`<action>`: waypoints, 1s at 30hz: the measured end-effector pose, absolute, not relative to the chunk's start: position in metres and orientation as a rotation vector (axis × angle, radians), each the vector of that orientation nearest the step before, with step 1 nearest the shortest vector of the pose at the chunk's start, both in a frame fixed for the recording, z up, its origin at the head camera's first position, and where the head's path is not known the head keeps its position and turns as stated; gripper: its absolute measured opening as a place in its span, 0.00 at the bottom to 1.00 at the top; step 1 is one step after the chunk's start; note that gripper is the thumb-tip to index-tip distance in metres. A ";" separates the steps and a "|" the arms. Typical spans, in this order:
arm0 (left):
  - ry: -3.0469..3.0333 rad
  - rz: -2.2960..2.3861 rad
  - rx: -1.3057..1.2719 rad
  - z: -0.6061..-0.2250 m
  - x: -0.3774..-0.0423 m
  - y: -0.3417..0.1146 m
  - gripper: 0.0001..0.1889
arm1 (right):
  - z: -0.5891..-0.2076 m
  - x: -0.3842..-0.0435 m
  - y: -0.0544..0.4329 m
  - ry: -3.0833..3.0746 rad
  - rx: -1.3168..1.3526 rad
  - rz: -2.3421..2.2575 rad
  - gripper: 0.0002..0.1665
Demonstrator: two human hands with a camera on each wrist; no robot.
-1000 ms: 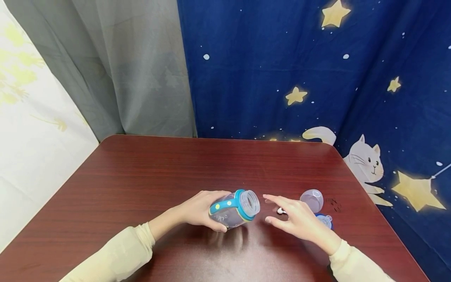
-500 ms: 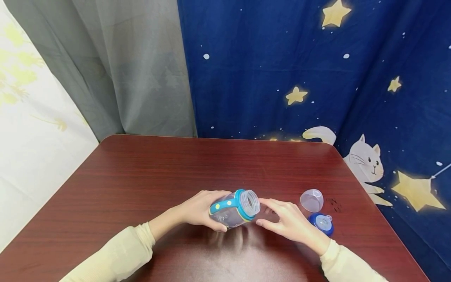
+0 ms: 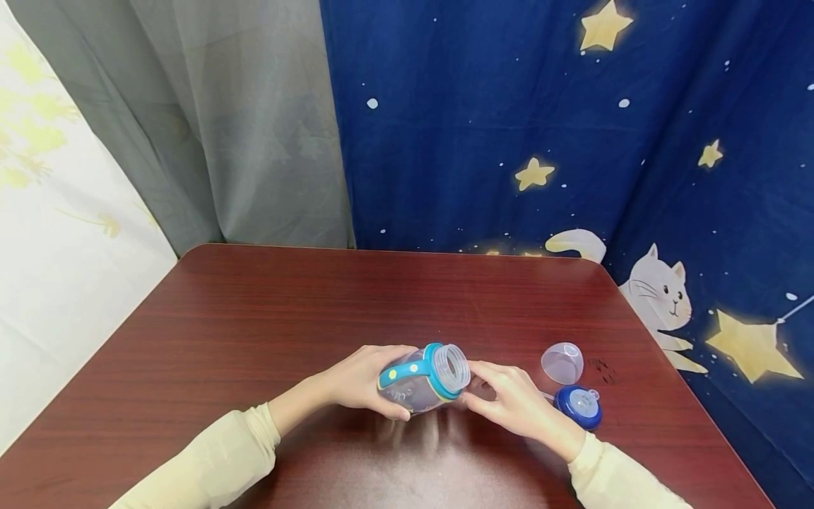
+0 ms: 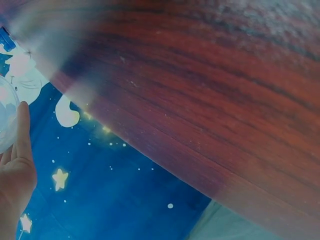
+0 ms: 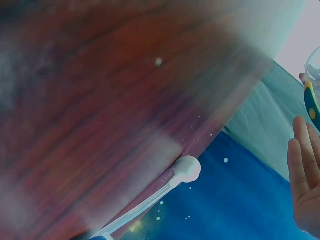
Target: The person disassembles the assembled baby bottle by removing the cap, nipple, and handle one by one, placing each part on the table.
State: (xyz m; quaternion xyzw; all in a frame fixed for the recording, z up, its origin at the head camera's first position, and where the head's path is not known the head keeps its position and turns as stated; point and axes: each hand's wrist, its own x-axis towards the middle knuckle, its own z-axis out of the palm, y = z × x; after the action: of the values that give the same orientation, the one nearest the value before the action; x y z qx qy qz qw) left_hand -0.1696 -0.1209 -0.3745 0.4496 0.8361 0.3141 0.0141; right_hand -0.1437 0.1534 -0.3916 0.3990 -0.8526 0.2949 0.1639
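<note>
My left hand (image 3: 375,382) grips a clear baby bottle (image 3: 413,392) with turquoise handles and collar. The bottle is tilted, its uncapped threaded neck (image 3: 453,366) facing right. At that neck is my right hand (image 3: 509,399), thumb and index fingertips by the rim; whether they touch it I cannot tell. In the right wrist view its fingers (image 5: 300,175) look fairly straight. A blue nipple lid (image 3: 577,406) lies right of this hand. A straw (image 5: 140,207) with a white ball end shows in the right wrist view; the head view shows only a bit by the lid.
A clear dome cap (image 3: 562,363) sits on the dark red table (image 3: 331,304), behind the nipple lid. Dark marks (image 3: 600,369) show on the tabletop right of the cap. Grey and blue curtains (image 3: 458,141) hang beyond the far edge.
My right hand has moved left to the bottle's neck, uncovering the blue nipple lid. The straw's white ball end, visible earlier by my right fingers, is now hidden in the head view. The bottle stays put.
</note>
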 end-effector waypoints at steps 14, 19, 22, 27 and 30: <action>2.617 0.980 1.452 -0.376 -0.170 -0.120 0.43 | -0.392 -0.146 0.153 -2.384 1.128 0.904 0.19; 2.609 0.976 1.448 -0.376 -0.169 -0.120 0.43 | -0.391 -0.147 0.151 -2.347 1.134 0.932 0.17; 2.616 0.969 1.436 -0.375 -0.170 -0.119 0.42 | -0.390 -0.148 0.150 -2.335 1.138 0.973 0.16; 2.612 0.964 1.415 -0.376 -0.169 -0.120 0.43 | -0.389 -0.148 0.150 -2.345 1.137 1.032 0.15; 2.607 0.960 1.405 -0.376 -0.169 -0.120 0.43 | -0.389 -0.147 0.150 -2.363 1.129 1.050 0.15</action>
State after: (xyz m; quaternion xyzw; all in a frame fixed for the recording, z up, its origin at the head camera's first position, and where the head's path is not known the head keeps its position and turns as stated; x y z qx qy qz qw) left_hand -0.1686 -0.1200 -0.3763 0.4512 0.8374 0.3083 0.0142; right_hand -0.1468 0.1497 -0.3893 0.3949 -0.8269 0.3674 0.1594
